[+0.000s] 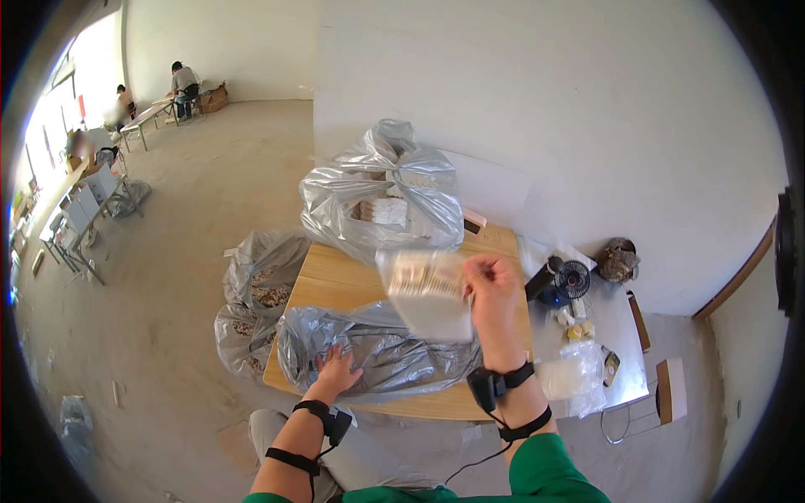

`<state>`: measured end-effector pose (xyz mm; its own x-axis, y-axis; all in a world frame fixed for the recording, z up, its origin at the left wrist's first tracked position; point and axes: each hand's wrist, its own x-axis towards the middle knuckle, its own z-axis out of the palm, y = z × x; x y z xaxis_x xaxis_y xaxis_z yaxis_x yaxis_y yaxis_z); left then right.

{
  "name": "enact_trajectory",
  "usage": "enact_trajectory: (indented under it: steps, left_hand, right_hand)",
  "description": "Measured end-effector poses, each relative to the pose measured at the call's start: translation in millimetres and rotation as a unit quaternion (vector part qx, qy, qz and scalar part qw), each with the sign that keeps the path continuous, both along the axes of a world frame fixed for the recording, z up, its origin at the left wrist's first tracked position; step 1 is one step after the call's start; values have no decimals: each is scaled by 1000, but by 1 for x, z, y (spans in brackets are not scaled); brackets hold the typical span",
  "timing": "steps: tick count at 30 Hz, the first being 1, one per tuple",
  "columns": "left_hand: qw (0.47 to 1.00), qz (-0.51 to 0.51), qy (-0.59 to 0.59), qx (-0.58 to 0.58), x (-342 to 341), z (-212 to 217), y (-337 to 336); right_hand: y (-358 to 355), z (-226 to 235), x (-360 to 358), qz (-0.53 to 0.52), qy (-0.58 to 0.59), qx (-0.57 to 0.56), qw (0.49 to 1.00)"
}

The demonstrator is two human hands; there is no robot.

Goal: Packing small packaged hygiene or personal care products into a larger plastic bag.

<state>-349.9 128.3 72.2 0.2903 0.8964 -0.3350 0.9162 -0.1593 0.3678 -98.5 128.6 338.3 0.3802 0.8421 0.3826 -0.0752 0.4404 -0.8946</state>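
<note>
Pinched in my right hand (492,289) is a clear plastic packet (426,289), raised above the table and smeared by motion. Its upper part holds something beige that I cannot make out; the lower part looks flat. My left hand (338,370) lies with fingers spread on a crumpled silver-grey plastic bag (419,362) along the table's near side. Whatever is inside that bag is hidden. Behind the packet, at the far end of the wooden table (331,272), a large grey plastic bag (331,201) gapes around stacked white packets (386,211).
Left of the table, grey bags (239,335) hold small brownish pieces. On the right, a side table (625,369) carries a small black fan (573,279), clear plastic bags (579,381) and a dark bundle (618,260). A cardboard box (671,391) stands beside it. Other people work far left.
</note>
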Motion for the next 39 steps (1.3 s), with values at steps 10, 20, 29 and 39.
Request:
enact_trajectory:
  steps: [10,20,29,39]
  left_hand:
    - [876,168,-452,-13,48,98,-32]
    - [911,151,-374,-88,88,137,-17]
    - [810,150,-536,-182,100,122,-20]
    - [901,79,-425,-42,120,113,-22]
  right_hand:
    - [-51,-118,-11,-30,-6,-116,993]
    - [-100,-153,-22,-111,-288,-28,951]
    - [-108,-139,-5,-106,-401,46,909]
    - [-92,-120,4,28,-349,-148,925]
